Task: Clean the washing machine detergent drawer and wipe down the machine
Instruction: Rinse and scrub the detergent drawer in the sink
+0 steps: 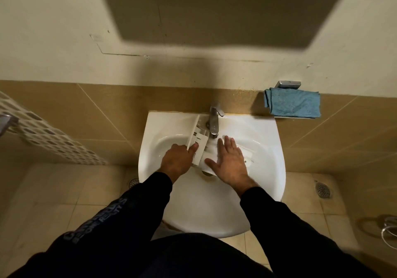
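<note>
Left hand (pixel 177 159) grips drawer (pixel 198 142) under tap (pixel 213 118); right hand (pixel 231 161) flat, cloth (pixel 293 103) aside.

A home bathroom is being shown: a white ceramic wall-hung washbasin (pixel 253 131) with a brushed-metal single-lever tap (pixel 214 118) is being seen from above against a wall clad in tan glazed tiles (pixel 103 114) below cream paint. A folded blue terry cloth (pixel 293 104) is being kept on a small chrome wall shelf (pixel 289 84) beside the basin. The beige tiled floor (pixel 64 193) is being drained by round metal floor drains (pixel 323 189), and a white perforated plastic laundry basket (pixel 43 133) is being stored at the left.
</note>
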Available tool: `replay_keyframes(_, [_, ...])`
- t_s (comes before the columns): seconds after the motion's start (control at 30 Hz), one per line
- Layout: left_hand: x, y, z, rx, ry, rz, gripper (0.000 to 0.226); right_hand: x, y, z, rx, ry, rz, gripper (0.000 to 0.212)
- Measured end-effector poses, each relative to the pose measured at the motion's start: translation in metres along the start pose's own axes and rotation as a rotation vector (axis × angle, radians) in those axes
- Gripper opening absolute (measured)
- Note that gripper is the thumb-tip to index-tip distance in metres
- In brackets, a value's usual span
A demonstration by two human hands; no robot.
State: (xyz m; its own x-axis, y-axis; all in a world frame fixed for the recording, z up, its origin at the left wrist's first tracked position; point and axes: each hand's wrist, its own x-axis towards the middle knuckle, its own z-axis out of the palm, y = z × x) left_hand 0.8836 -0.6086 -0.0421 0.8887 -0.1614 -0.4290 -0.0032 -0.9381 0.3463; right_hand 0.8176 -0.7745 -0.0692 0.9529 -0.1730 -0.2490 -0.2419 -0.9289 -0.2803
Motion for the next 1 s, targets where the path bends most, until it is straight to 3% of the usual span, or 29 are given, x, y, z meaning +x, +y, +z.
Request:
replay_keyframes(0.1, [0.004,0.001,-0.004,-0.007,0.024,-0.008,0.071,0.003,-0.008,0.004,0.005,-0.008,0.002,0.095])
replay_keyframes(0.33, [0.011,-0.004,-0.007,-0.061,0.012,0.003,0.071,0.006,0.001,0.013,-0.04,0.028,-0.111,0.088])
replay_keyframes(0.47, [0.007,0.001,-0.009,-0.006,0.005,0.015,0.069,0.005,0.021,0.019,-0.021,0.056,0.112,0.113])
replay_keyframes(0.6, [0.004,0.001,-0.011,-0.001,0.022,0.002,0.069,0.015,-0.008,0.021,0.035,0.087,0.067,0.132])
replay_keyframes(0.67, [0.004,-0.002,-0.015,0.011,0.015,0.021,0.066,0.019,-0.016,0.017,0.031,0.09,-0.011,0.131])
replay_keyframes(0.83, [0.001,-0.004,-0.021,0.026,0.009,-0.01,0.068,0.006,0.016,0.022,-0.089,0.042,-0.235,0.105])
replay_keyframes(0.9, [-0.005,0.0,-0.021,0.06,-0.011,-0.006,0.062,-0.005,0.032,0.027,-0.094,0.088,-0.141,0.105])
replay_keyframes(1.0, [-0.011,0.006,-0.019,0.08,-0.014,0.001,0.057,-0.006,0.025,0.026,-0.051,0.129,0.015,0.122])
